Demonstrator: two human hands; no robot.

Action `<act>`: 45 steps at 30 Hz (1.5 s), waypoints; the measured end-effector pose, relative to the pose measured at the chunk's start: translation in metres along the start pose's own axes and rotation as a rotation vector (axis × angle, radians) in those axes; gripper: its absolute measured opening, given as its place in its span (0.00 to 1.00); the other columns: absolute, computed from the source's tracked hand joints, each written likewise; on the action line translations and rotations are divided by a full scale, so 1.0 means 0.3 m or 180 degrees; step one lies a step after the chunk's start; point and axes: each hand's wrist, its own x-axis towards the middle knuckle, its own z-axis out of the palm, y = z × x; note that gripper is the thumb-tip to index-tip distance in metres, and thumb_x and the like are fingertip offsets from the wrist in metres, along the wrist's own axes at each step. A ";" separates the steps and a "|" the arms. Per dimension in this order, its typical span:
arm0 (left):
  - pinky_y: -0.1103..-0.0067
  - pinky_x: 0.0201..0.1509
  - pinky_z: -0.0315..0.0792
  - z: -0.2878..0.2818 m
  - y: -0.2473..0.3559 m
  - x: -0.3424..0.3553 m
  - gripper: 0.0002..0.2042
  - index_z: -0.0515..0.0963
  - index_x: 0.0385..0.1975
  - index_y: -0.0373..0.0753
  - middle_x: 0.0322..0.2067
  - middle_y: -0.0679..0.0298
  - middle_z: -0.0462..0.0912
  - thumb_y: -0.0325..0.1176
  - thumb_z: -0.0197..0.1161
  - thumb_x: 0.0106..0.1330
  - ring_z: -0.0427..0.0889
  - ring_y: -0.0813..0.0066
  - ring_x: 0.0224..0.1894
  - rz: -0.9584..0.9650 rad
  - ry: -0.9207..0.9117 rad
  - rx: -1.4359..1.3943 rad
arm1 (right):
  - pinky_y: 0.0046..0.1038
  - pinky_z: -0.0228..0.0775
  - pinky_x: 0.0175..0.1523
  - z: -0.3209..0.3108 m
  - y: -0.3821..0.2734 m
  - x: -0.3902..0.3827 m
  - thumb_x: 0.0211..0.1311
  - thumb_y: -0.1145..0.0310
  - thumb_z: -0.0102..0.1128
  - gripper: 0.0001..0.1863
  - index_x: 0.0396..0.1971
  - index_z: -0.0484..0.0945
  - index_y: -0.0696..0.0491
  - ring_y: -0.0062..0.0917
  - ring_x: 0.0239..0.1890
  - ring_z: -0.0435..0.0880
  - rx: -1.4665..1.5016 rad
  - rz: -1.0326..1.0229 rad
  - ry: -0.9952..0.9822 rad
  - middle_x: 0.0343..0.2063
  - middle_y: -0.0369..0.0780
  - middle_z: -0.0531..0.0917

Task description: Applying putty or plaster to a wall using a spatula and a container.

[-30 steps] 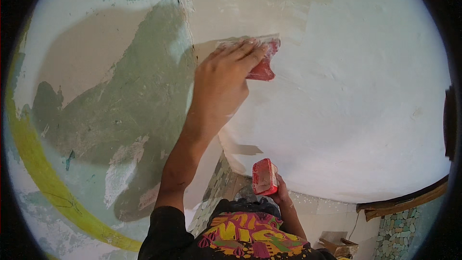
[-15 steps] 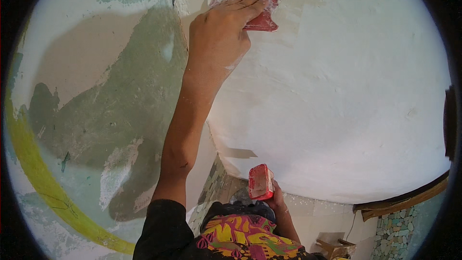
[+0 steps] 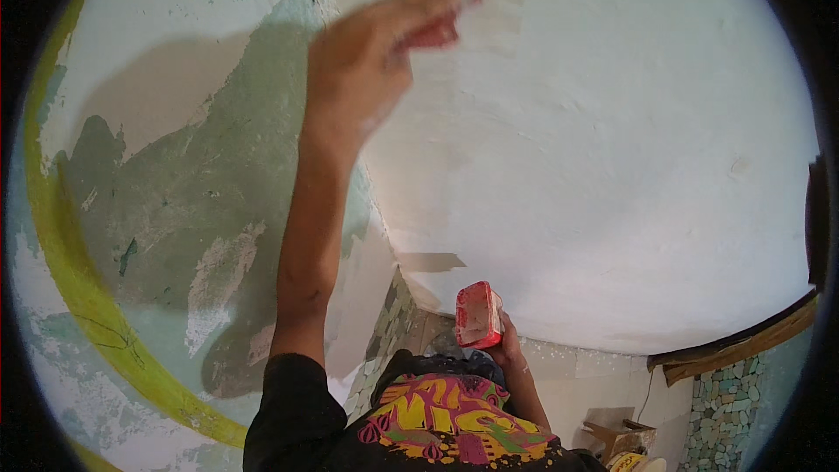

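Observation:
High against the pale smooth wall (image 3: 594, 149), close to the corner, my left hand (image 3: 354, 79) is closed around a red putty spreader (image 3: 433, 33). Motion smears the fingers and the spreader, which shows narrow and tilted. Whether its edge touches the wall I cannot tell. Lower down, in front of my body, my right hand (image 3: 509, 350) grips a small red rectangular tub (image 3: 476, 310) by its side. The tub's open top faces me, and pale residue coats its inside. Most of the right fingers are hidden behind it.
A patchy green and white wall (image 3: 236, 149) with a curved yellow stripe (image 3: 79, 280) meets the pale wall at a corner on the left. Lower right are a wooden edge (image 3: 734, 345), pebble-patterned tiles (image 3: 724, 402), a wooden stool-like object (image 3: 620, 439) and a bucket (image 3: 636, 463).
My left hand has shifted left, and the spreader has turned from showing its broad face to a narrow tilted one. The tub in my right hand has risen slightly.

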 end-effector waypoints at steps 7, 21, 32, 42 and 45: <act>0.74 0.60 0.80 0.063 -0.113 0.122 0.22 0.85 0.54 0.42 0.53 0.57 0.87 0.14 0.57 0.63 0.86 0.63 0.54 0.1099 0.0578 -0.0525 | 0.50 0.72 0.69 -0.039 0.040 -0.058 0.77 0.41 0.40 0.38 0.74 0.61 0.53 0.42 0.65 0.77 -0.0207 -0.0138 0.0262 0.67 0.48 0.74; 0.68 0.57 0.79 0.104 0.034 -0.096 0.26 0.87 0.52 0.50 0.50 0.61 0.88 0.15 0.57 0.56 0.87 0.60 0.51 -0.0312 -0.1049 0.0419 | 0.48 0.74 0.67 -0.047 0.036 -0.045 0.78 0.43 0.39 0.35 0.73 0.62 0.53 0.41 0.63 0.79 -0.0233 -0.0064 0.0199 0.65 0.47 0.76; 0.66 0.68 0.72 0.131 -0.110 -0.021 0.30 0.85 0.55 0.53 0.57 0.68 0.86 0.16 0.66 0.52 0.81 0.66 0.62 0.1117 0.0847 0.1805 | 0.50 0.72 0.68 -0.060 0.060 -0.056 0.78 0.41 0.39 0.37 0.73 0.61 0.54 0.42 0.64 0.78 -0.0179 -0.0328 0.0192 0.66 0.48 0.75; 0.62 0.72 0.67 0.145 -0.082 -0.186 0.21 0.86 0.53 0.49 0.57 0.68 0.85 0.21 0.61 0.61 0.79 0.66 0.64 0.0835 0.0207 0.2182 | 0.47 0.72 0.67 -0.072 0.067 -0.038 0.76 0.40 0.47 0.37 0.71 0.64 0.53 0.39 0.63 0.79 -0.0016 -0.0387 0.0168 0.63 0.46 0.78; 0.68 0.72 0.68 0.054 0.013 -0.179 0.28 0.84 0.57 0.52 0.59 0.69 0.85 0.16 0.62 0.57 0.79 0.68 0.65 0.0072 -0.0762 0.1861 | 0.50 0.71 0.68 -0.063 0.074 -0.048 0.77 0.42 0.41 0.36 0.73 0.62 0.53 0.43 0.64 0.78 -0.0020 -0.0354 0.0231 0.66 0.48 0.75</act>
